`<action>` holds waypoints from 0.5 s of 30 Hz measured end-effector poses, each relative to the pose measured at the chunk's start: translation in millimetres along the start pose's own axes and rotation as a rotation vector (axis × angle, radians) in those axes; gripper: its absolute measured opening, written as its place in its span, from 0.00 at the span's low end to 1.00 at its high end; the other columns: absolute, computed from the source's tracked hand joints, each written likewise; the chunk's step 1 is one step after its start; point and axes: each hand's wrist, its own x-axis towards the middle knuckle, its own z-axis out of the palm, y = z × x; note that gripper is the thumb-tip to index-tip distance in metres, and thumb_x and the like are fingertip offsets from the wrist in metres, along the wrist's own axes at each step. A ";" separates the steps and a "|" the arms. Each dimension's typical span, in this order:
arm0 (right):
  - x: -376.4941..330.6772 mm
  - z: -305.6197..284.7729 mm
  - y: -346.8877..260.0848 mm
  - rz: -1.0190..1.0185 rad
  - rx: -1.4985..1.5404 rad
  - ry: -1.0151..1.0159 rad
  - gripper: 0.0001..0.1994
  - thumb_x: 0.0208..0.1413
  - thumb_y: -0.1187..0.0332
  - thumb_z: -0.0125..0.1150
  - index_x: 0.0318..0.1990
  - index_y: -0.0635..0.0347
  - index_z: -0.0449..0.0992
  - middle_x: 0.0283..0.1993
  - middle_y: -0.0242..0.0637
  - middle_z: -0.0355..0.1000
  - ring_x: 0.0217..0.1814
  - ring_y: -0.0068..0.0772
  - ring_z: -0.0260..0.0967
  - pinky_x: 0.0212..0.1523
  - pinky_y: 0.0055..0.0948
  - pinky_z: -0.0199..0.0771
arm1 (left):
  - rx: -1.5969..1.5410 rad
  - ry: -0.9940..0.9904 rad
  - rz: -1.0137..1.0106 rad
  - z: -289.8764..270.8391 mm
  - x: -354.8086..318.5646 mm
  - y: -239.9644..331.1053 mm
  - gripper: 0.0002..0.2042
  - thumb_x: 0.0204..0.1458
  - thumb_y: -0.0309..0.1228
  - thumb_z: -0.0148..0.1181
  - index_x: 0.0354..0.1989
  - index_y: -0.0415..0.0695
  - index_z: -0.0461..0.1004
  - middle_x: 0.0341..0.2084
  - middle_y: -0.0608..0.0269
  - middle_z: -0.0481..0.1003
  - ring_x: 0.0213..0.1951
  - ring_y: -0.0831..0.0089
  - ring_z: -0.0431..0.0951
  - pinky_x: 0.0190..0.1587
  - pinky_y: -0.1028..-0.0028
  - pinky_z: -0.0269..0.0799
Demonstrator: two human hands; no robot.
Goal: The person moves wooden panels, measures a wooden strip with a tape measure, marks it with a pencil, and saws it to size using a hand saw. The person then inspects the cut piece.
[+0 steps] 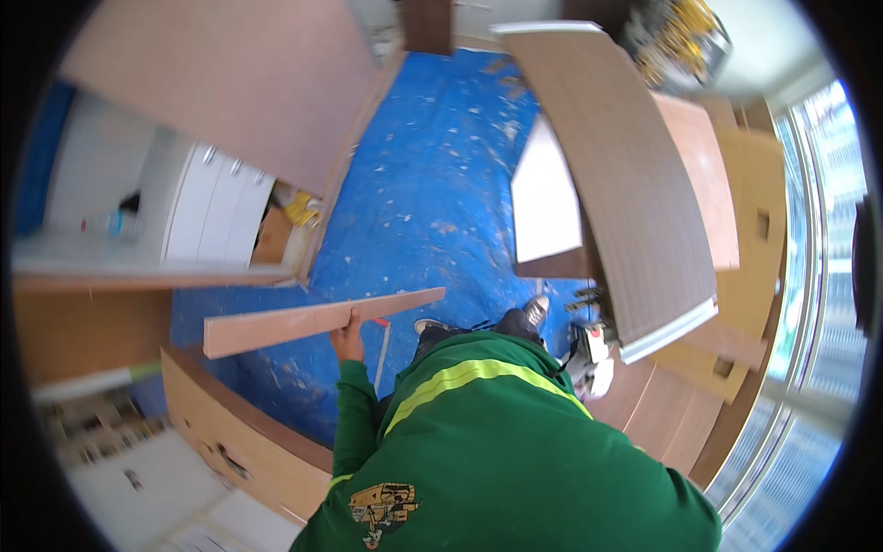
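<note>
My left hand [348, 340] grips a long, narrow wooden board [276, 329] near its middle, with the fingers closed round its lower edge. The board is held out to my left above a blue floor sheet [414, 184]. Just beside that hand shows a small red thing [383, 322], too small to name. My right hand is out of sight; the green sleeve on that side runs down behind my body. My shoes [536, 311] stand on the blue sheet below me.
On my right lies a large brown wood-grain panel [616, 166], with a white panel [547, 198] beside it. Cardboard sheets [750, 230] lean near the window [819, 276]. A yellow cable coil [681, 37] sits at the far right. Left stands a cabinet with white fronts [216, 207].
</note>
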 end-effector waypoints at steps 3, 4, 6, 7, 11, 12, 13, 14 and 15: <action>8.5 -19.0 -75.5 -0.074 -0.133 -0.076 0.19 0.63 0.58 0.66 0.56 0.57 0.83 0.57 0.51 0.81 0.60 0.51 0.78 0.62 0.52 0.75 | -0.125 0.074 -0.037 -34.8 -0.5 -11.2 0.21 0.66 0.39 0.72 0.56 0.32 0.81 0.51 0.58 0.82 0.51 0.73 0.80 0.57 0.68 0.76; 13.9 -24.8 -98.2 -0.099 -0.183 -0.093 0.18 0.63 0.58 0.66 0.55 0.57 0.84 0.55 0.50 0.81 0.59 0.50 0.79 0.61 0.52 0.76 | -0.188 0.092 -0.010 -50.1 0.1 -15.7 0.21 0.66 0.40 0.73 0.54 0.33 0.82 0.49 0.59 0.82 0.49 0.75 0.80 0.55 0.69 0.77; 36.9 -4.7 -142.4 -0.161 -0.222 -0.149 0.16 0.64 0.58 0.65 0.53 0.56 0.85 0.53 0.49 0.82 0.56 0.48 0.80 0.58 0.51 0.77 | -0.200 0.166 -0.038 -83.1 7.8 15.9 0.22 0.67 0.43 0.71 0.55 0.35 0.81 0.47 0.63 0.81 0.47 0.76 0.78 0.52 0.70 0.76; 45.1 -0.9 -164.5 -0.182 -0.246 -0.157 0.15 0.64 0.58 0.64 0.51 0.55 0.85 0.51 0.48 0.82 0.55 0.47 0.81 0.56 0.51 0.78 | -0.229 0.208 -0.018 -98.0 12.7 25.3 0.22 0.68 0.44 0.70 0.55 0.35 0.80 0.47 0.63 0.81 0.47 0.76 0.78 0.52 0.70 0.75; 84.4 -25.4 -275.1 -0.422 -0.721 -0.216 0.12 0.66 0.59 0.62 0.47 0.53 0.87 0.46 0.45 0.84 0.49 0.43 0.83 0.50 0.50 0.81 | -0.419 0.483 0.075 -156.0 9.8 35.8 0.20 0.69 0.45 0.69 0.55 0.38 0.79 0.47 0.63 0.80 0.47 0.74 0.78 0.55 0.67 0.74; 97.2 -23.1 -304.6 -0.600 -1.001 -0.243 0.12 0.66 0.59 0.61 0.45 0.52 0.87 0.45 0.44 0.85 0.48 0.42 0.84 0.48 0.50 0.82 | -0.489 0.525 0.110 -167.8 15.4 37.6 0.20 0.68 0.45 0.69 0.54 0.38 0.79 0.48 0.63 0.80 0.47 0.74 0.78 0.55 0.66 0.74; 107.5 -18.9 -330.5 -0.739 -1.231 -0.259 0.12 0.66 0.59 0.61 0.44 0.52 0.88 0.43 0.43 0.85 0.46 0.42 0.84 0.47 0.49 0.82 | -0.511 0.545 0.138 -177.8 21.0 42.5 0.22 0.69 0.46 0.68 0.57 0.38 0.78 0.49 0.60 0.80 0.50 0.71 0.79 0.58 0.64 0.74; 117.2 -16.3 -357.9 -0.829 -1.400 -0.232 0.12 0.67 0.59 0.60 0.43 0.51 0.88 0.42 0.43 0.85 0.45 0.41 0.85 0.45 0.49 0.83 | -0.534 0.566 0.165 -188.0 27.3 47.1 0.23 0.69 0.46 0.68 0.59 0.38 0.76 0.50 0.58 0.80 0.52 0.67 0.80 0.60 0.62 0.75; 113.9 3.5 -400.1 -0.378 -0.873 -0.412 0.11 0.69 0.59 0.59 0.47 0.51 0.85 0.44 0.41 0.84 0.45 0.41 0.85 0.43 0.50 0.83 | -0.536 0.594 0.214 -202.1 33.0 54.2 0.25 0.69 0.47 0.67 0.61 0.38 0.74 0.51 0.55 0.79 0.55 0.64 0.80 0.62 0.60 0.75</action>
